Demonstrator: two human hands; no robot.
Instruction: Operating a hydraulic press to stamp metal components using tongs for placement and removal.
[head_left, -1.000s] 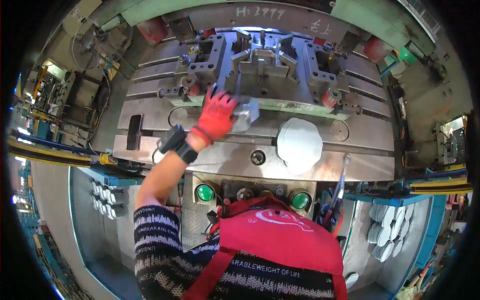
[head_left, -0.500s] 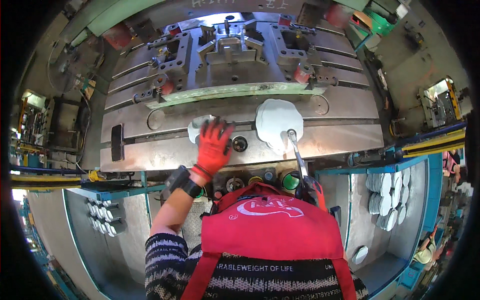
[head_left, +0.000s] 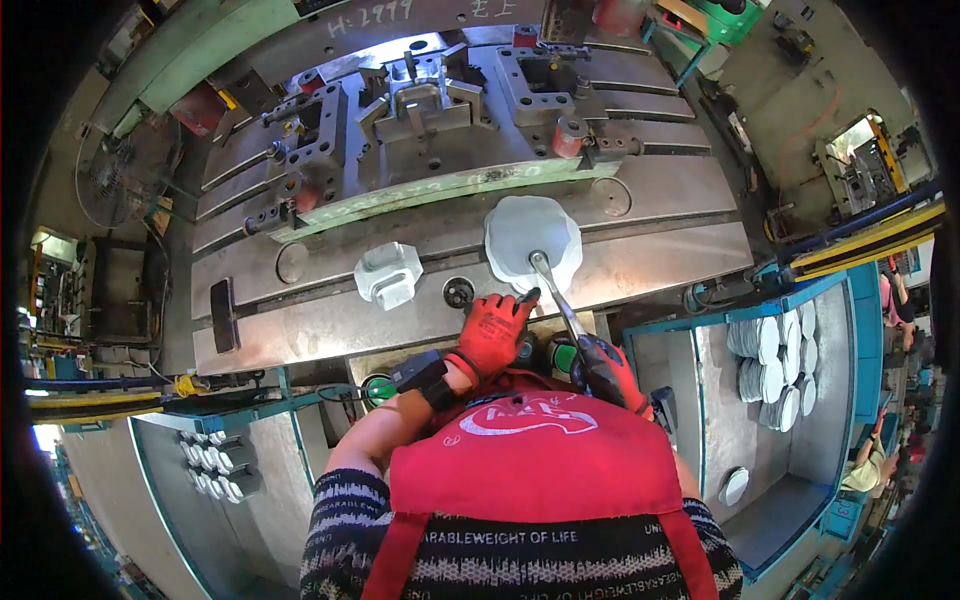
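Note:
My left hand [head_left: 492,332], in a red glove, is at the table's front edge. Its fingers are half bent, and one dark fingertip sticks out beside the rim of a stack of flat grey metal blanks [head_left: 530,230]; no held thing shows in it. My right hand [head_left: 612,378], in a red and dark glove, is closed round the handle of a long metal tool. The rod tool [head_left: 562,295] rests its round end on the top blank. Left of the blanks lies a formed metal part [head_left: 388,274] with a raised middle, apart from both hands.
Behind stands a die [head_left: 425,115] with red-collared posts on a slotted press table [head_left: 650,260]. A dark phone-like slab [head_left: 224,315] lies at the left. Bins flank me: formed parts [head_left: 215,465] in the left one, stacked blanks [head_left: 775,375] in the right.
My left hand has left the formed part and moved right and nearer to me, beside the blanks. The right hand still holds the tool on the blanks. The whole view has tilted and shifted.

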